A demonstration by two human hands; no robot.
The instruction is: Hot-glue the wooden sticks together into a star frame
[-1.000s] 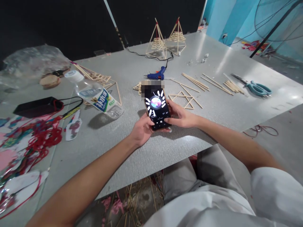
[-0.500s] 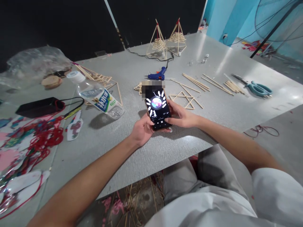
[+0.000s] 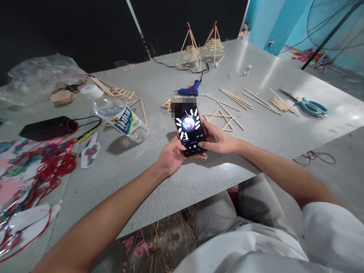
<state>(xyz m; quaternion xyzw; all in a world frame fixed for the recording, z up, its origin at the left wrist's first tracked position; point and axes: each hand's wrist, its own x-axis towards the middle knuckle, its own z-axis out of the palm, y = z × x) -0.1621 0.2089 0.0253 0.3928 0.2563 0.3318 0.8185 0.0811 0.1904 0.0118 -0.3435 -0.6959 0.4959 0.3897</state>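
A smartphone (image 3: 188,131) is held upright, tilted back, above the grey table's near side. My left hand (image 3: 172,155) grips its lower left edge, with the thumb by the screen. Around the lower right side closes my right hand (image 3: 217,139), its thumb on the glass. The lit screen shows a round coloured picture, white marks around it and a pause symbol below. Just beyond the phone lies a blue glue gun (image 3: 190,89). A small frame of wooden sticks (image 3: 223,119) rests right of the phone.
On the left stand a plastic bottle (image 3: 116,115), a black box (image 3: 48,128) and tangled red cord (image 3: 58,167). Two stick pyramids (image 3: 191,49) are at the back. Loose sticks (image 3: 236,99) and teal-handled scissors (image 3: 309,106) lie to the right. The table edge (image 3: 182,208) runs before my lap.
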